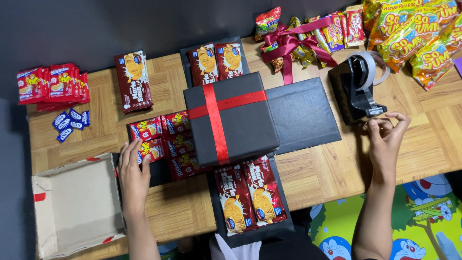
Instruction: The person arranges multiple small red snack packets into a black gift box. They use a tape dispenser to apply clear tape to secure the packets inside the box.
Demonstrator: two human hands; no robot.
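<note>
Grip loose, the right hand (385, 137) fingered tape at the black dispenser (358, 89), left hand (133, 175) flat and open on the counter (308, 178); the strip risked tangling.

A black tape dispenser (358, 89) stood upright at two o'clock; red snack packs (163, 139) lay flat at nine o'clock.

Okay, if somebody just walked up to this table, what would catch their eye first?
Probably the black gift box with a red ribbon cross at the table's centre, sitting on unfolded black flaps lined with red snack packets. The right hand reaches at the black tape dispenser, while the left hand rests beside an open cardboard box.
</note>
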